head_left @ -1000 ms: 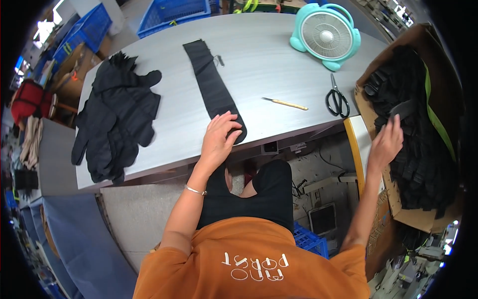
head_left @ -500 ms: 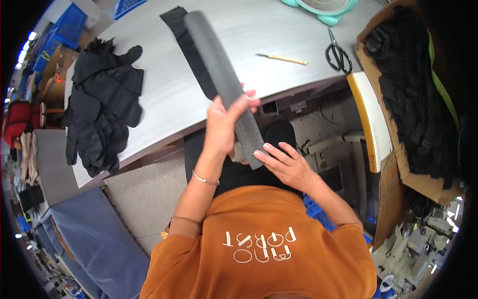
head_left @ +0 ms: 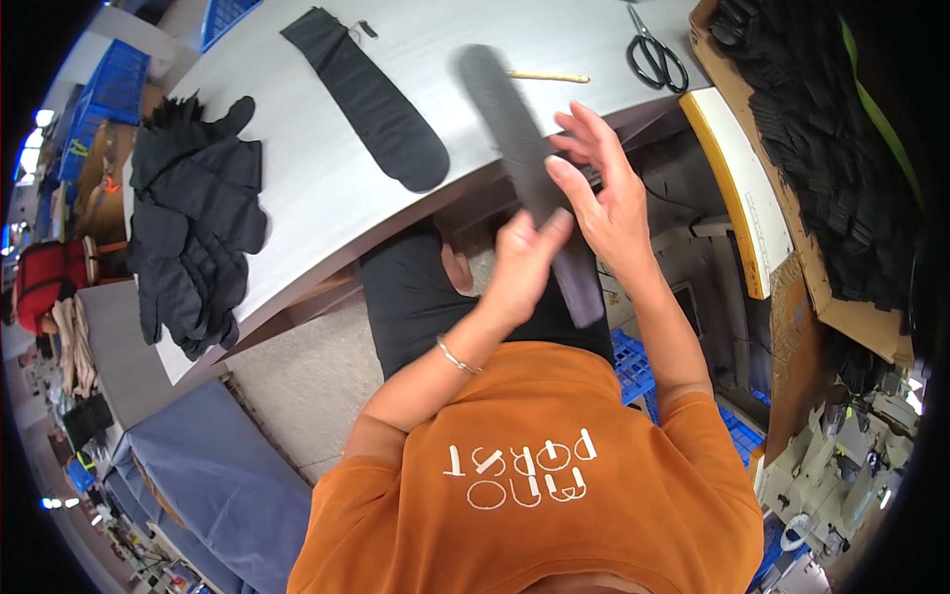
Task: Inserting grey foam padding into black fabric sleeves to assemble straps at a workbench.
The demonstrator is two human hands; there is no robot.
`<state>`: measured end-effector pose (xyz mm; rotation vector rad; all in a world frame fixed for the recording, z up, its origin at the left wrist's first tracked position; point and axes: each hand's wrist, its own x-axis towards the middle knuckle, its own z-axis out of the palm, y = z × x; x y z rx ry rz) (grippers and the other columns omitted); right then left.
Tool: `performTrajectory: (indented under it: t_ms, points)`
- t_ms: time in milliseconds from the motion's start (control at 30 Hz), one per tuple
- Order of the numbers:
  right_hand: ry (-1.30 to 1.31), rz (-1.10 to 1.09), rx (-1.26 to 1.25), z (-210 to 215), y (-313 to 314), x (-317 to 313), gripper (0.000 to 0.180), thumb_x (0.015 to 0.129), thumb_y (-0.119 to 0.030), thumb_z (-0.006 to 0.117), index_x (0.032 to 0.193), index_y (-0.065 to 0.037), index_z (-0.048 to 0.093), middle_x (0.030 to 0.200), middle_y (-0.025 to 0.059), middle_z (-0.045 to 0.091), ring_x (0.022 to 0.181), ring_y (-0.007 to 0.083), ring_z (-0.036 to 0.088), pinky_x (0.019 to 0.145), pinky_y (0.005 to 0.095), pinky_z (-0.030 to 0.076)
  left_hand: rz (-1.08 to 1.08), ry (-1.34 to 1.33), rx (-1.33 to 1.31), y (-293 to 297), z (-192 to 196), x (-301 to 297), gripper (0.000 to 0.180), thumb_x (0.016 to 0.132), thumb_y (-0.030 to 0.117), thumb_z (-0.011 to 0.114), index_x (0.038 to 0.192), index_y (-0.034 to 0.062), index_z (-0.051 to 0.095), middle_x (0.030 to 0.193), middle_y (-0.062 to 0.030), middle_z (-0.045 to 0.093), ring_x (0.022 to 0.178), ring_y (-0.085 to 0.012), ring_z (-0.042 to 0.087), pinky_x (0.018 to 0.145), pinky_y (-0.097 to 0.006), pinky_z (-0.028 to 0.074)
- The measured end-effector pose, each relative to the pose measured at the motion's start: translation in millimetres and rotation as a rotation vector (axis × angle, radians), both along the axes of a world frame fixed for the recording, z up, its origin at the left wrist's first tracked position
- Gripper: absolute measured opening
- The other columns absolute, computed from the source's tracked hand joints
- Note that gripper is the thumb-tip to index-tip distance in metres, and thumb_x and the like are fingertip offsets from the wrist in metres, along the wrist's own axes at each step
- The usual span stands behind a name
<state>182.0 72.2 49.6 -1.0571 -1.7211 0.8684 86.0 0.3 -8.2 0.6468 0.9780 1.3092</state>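
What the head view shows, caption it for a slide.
A dark strip held in the left grip, open right grip alongside.

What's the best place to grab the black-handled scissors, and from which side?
I'd take the scissors by the handle loops, coming from the near edge of the table: they lie flat, loops toward the person, blades pointing away, so that approach should keep fingers off the blades.

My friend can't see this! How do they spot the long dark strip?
Look between the grey table and the orange shirt for the left hand. It grips the long dark strip. Only that is held up; the flat black cloth piece and black pile lie on the table.
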Motion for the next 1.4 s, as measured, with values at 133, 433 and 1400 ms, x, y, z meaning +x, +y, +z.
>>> performTrajectory:
  t_ms: [133,433,1400]
  points:
    - [0.025,0.098,-0.083,11,21,-19,0.046,0.091,-0.017,0.068,0.132,0.0,0.055,0.116,0.0189,0.069,0.107,0.0256,0.068,0.089,0.0328,0.051,-0.179,0.045,0.067,-14,-10,7,0.026,0.096,0.015,0.065,0.116,-0.0016,0.062,0.104,-0.002,0.068,0.093,-0.0066,0.057,0.084,-0.027,0.048]
    - [-0.339,0.144,-0.263,-29,39,-21,0.029,0.082,-0.004,0.053,0.109,0.0,0.06,0.09,0.0219,0.065,0.076,0.0352,0.062,0.072,0.0401,0.049,0.455,1.341,0.356,3,11,-108,0.03,0.077,0.011,0.078,0.105,0.0035,0.069,0.111,-0.0108,0.068,0.114,-0.0301,0.057,0.097,-0.04,0.046]
    - [0.019,0.257,-0.393,-14,1,-69,0.038,0.088,-0.016,0.074,0.122,-0.004,0.065,0.077,0.0043,0.066,0.072,0.0065,0.061,0.065,0.0239,0.05,0.235,0.052,0.006,-4,37,-121,0.028,0.094,0.006,0.067,0.119,-0.0037,0.064,0.102,-0.0088,0.073,0.089,-0.0093,0.066,0.083,-0.023,0.052]
